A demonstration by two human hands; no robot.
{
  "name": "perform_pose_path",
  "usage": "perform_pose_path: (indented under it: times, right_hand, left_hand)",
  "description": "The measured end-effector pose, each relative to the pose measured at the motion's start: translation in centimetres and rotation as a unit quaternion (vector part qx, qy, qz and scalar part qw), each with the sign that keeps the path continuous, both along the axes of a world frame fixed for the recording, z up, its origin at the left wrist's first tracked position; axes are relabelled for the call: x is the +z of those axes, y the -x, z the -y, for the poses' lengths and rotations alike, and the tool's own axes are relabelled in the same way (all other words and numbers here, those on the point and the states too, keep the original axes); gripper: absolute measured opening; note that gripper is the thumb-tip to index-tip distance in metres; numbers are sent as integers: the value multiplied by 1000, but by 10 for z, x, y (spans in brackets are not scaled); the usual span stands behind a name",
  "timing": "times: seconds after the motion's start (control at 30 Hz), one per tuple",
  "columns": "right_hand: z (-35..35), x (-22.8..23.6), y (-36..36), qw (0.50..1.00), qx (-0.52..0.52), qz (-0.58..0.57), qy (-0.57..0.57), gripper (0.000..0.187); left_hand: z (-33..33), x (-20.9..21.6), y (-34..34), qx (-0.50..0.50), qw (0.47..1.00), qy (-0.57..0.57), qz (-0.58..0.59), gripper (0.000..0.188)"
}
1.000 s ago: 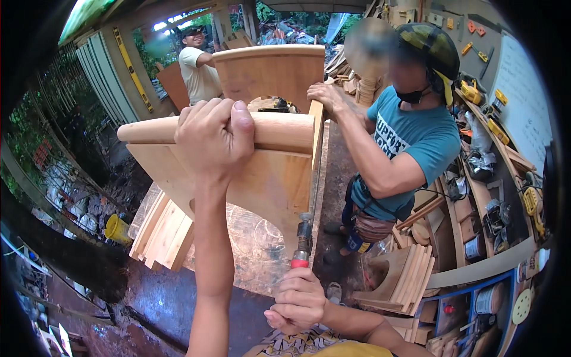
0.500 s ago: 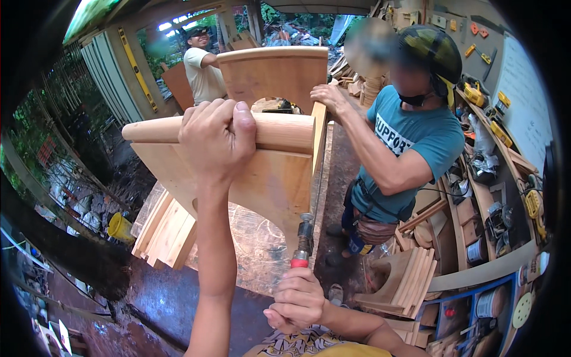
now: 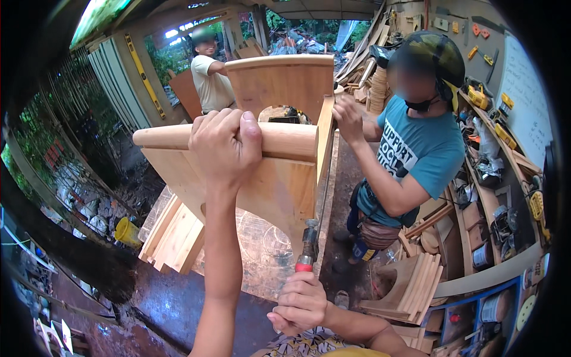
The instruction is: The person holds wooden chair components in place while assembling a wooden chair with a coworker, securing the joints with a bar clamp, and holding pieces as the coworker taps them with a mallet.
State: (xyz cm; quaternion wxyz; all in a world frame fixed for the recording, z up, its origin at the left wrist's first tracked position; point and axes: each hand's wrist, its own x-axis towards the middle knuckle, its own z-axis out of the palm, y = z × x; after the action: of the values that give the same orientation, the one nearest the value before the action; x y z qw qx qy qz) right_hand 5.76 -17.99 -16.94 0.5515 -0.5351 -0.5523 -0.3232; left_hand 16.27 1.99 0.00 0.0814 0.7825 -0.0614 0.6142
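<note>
Gripping the rounded rail (image 3: 291,141) from above, the left hand (image 3: 226,146) curls its fingers tightly over the wood. The rail runs along the top edge of a wooden panel (image 3: 285,181), which stands upright over the worktable (image 3: 256,276). Below, the right hand (image 3: 300,304) wraps closed around the handle end of a clamp (image 3: 308,241) — red-collared, its upper end at the panel's lower right corner. A co-worker's hand (image 3: 348,121) is beside a narrow board (image 3: 325,134) — a curved panel (image 3: 282,80) stands beyond, near another person (image 3: 213,83).
</note>
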Motion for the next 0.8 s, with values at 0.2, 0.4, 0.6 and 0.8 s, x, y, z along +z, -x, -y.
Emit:
perform_pose_path:
  times: [0.2, 0.4, 0.6, 0.8]
  right_hand:
    - [1, 0, -2, 1000, 8, 10, 3, 9]
    - [1, 1, -2, 1000, 15, 1, -14, 14]
    - [-1, 0, -1, 1000, 23, -3, -19, 14]
    - [1, -1, -1, 1000, 22, -9, -15, 14]
  left_hand:
    - [2, 0, 3, -5, 1000, 3, -1, 32]
    - [1, -1, 1, -6, 1000, -6, -8, 39]
    - [-3, 0, 0, -10, 1000, -17, -2, 33]
    - [-1, -1, -3, -19, 1000, -16, 8, 33]
